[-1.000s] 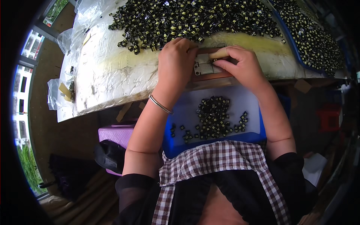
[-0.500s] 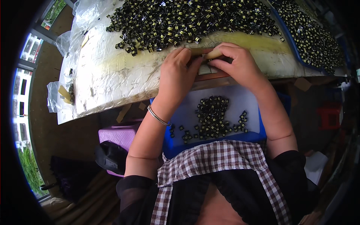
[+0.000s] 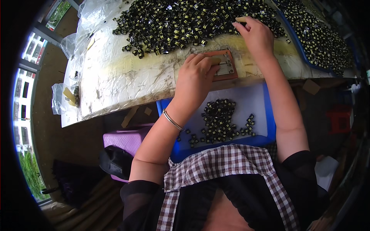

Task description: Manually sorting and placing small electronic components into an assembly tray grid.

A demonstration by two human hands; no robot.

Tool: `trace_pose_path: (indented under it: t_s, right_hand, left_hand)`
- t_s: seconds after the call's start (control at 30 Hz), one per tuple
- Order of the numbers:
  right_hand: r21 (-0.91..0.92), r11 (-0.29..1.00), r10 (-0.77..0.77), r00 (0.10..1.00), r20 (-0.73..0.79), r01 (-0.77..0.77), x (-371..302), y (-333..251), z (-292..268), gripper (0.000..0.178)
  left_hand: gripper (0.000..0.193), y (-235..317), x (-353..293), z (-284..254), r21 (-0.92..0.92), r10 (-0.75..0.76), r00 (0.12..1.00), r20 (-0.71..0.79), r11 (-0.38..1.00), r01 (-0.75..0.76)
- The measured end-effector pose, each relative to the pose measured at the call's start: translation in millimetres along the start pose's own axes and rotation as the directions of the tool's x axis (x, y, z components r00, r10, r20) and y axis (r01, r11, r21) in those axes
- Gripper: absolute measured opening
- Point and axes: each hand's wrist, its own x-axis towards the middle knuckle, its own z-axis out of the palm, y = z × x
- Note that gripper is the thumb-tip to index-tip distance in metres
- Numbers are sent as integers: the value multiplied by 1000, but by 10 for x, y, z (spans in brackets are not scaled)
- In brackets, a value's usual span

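Observation:
My left hand (image 3: 194,77) rests at a small reddish-brown board (image 3: 225,77) with a grooved metal plate (image 3: 224,68) and screws, at the table's near edge. Its fingers are curled and closed over the plate; whatever they pinch is hidden. A tan cover shows on the index finger. My right hand (image 3: 257,35) is over the near right part of a big pile of small black parts with yellow bands (image 3: 185,27). Thumb and index finger are apart there, with no part clearly seen between them.
A blue tray (image 3: 269,115) below the table edge holds a smaller heap of the black-and-yellow parts (image 3: 217,119). Another blue tray (image 3: 298,46) full of parts stands at right. Plastic bags (image 3: 90,15) lie far left; a purple stool (image 3: 125,142) is lower left.
My right hand has left the board and moved up and right to the pile. My left hand stays at the board, shifted slightly right and down, and more of the board shows.

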Motion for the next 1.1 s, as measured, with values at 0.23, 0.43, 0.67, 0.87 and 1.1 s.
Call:
trace_pose_path:
  t_s: [0.23, 0.43, 0.67, 0.87, 1.1]
  right_hand:
    - [245, 969, 35, 999, 1, -34, -154, -138, 28, 18]
    - [476, 857, 62, 956, 285, -198, -485, -387, -258, 19]
    - [450, 885, -42, 939, 342, -124, -532, -469, -281, 18]
    - [458, 886, -79, 948, 307, -75, -504, -471, -288, 16]
    - [452, 889, -102, 933, 346, -70, -483, -478, -328, 19]
  left_hand:
    - [13, 12, -17, -15, 3, -63, 998, 0, 998, 63]
    - [14, -57, -5, -13, -100, -57, 998, -5, 993, 56]
    - [14, -20, -21, 24, -20, -2, 999, -36, 1000, 2]
    - [15, -2, 5, 2, -27, 28, 999, -34, 999, -29]
    - [14, 53, 3, 0, 27, 7, 999, -32, 1000, -6]
